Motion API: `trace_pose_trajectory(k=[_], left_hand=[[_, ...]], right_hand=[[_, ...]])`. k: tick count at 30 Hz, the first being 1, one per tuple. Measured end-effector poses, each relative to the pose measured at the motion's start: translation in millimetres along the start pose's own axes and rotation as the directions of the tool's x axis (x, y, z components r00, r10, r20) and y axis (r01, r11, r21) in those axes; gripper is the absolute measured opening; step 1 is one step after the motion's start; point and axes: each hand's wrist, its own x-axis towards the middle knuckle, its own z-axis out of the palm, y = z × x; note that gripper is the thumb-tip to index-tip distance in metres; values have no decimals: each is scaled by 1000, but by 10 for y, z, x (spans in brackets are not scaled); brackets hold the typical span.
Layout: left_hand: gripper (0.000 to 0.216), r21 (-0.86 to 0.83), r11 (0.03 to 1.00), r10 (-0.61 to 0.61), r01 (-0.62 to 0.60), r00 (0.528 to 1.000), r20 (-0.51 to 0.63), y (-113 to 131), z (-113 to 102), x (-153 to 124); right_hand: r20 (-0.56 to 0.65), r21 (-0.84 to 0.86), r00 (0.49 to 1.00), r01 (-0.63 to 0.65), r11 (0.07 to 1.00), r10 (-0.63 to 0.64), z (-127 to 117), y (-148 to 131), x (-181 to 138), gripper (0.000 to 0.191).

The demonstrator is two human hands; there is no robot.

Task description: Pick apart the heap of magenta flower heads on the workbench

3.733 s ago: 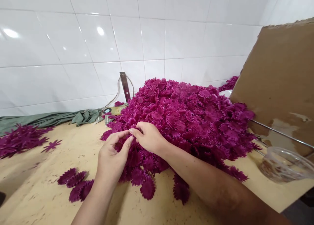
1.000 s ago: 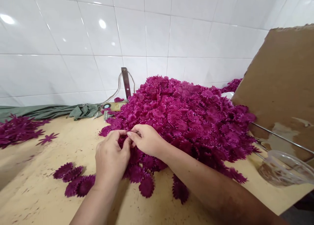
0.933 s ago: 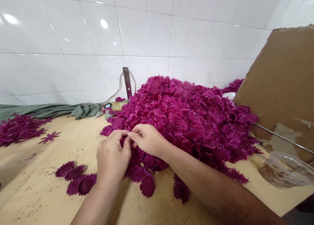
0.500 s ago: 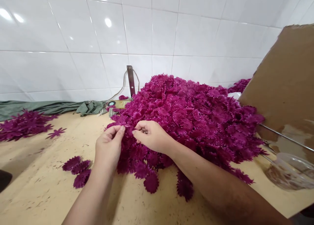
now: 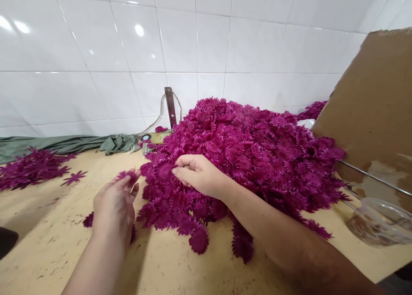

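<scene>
Two hands at purple pile (image 5: 257,158) on counter (image 5: 48,252).
L hand (image 5: 114,205): narrow grip on one petal layer (image 5: 127,174), just beside pile. R hand (image 5: 199,175): grip pinches flower (image 5: 165,170) at pile edge. Est. light, soft, limp; hold at centre, not tips.

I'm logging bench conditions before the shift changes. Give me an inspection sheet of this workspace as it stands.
Surface: pale wooden table, scuffed.
Job's things: large flower pile; one flower at its near edge; small petal piece.
Clutter: flat petals, green cloth, clear tub, cardboard.
Grippers: right hand pinches the flower; left hand holds the petal piece at its fingertips.
Cables: thin cord by wall bracket.
Surroundings: white tiled wall.
</scene>
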Motion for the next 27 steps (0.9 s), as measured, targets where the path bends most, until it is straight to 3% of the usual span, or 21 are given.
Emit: trace_pose_trajectory(k=[4,7,9,11,15,22,27], left_hand=[[25,243,948,168,-207,971,172,-59,49,-137],[35,226,961,75,-162,935,348,-99,107,-282],[42,225,970,-19,-90,898,439,-104,119,-339],[43,239,966,-33,-98,870,492,-101,117,-356],[37,213,955,85,-207,878,471,-95,116,-329],[38,305,898,129,-317,852,508,-126,134,-302],[41,421,853,103,-307,892,440,-178,88,-231]], right_hand=[[-138,-8,989,-57,998,56,-28,116,76,18],[-172,-18,981,-95,995,90,-21,173,111,20],[-130,-28,984,-126,992,121,-19,168,114,21],[-84,-49,986,-145,988,141,-27,149,111,22],[-113,-165,987,-134,977,116,-57,154,115,24],[-197,-255,980,-56,965,5,-41,204,119,25],[-186,-251,982,-52,967,5,-7,144,83,25]])
